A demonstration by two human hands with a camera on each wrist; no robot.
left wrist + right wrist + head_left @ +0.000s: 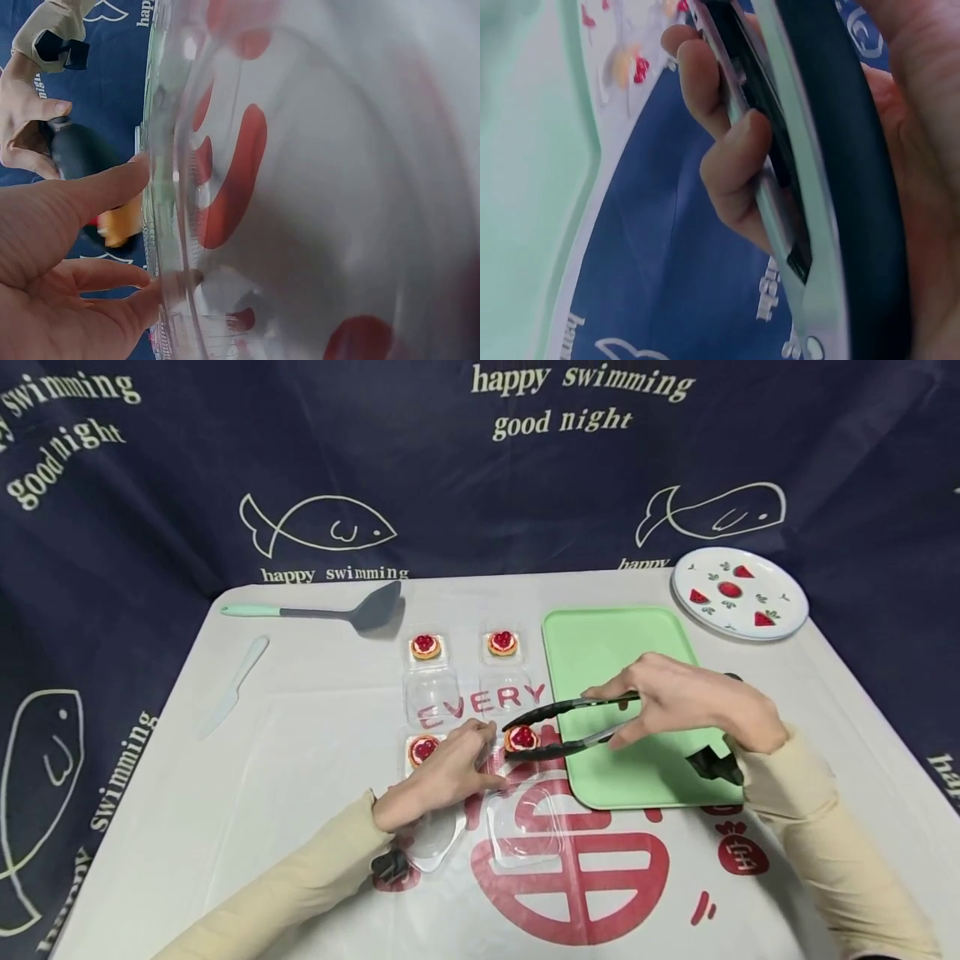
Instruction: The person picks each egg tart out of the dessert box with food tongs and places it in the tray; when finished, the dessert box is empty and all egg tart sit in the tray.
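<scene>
My right hand (675,693) grips black-and-silver tongs (564,707); its curled fingers (731,161) show along the metal arms in the right wrist view. The tongs' black tips are on either side of a berry-topped tart (522,739), above or in a clear plastic box at the front right. My left hand (450,768) holds that box's left side, thumb and fingers spread along it. Its open clear lid (525,827) lies toward me. Another tart (423,750) sits in a box left of it, partly covered by my left hand.
Two more tarts (425,647) sit in open boxes farther back. A green tray (615,635) lies under my right hand. A watermelon-patterned plate (705,614) stands at the back right. A spatula (375,607) and a pale blue knife (238,685) lie at the left.
</scene>
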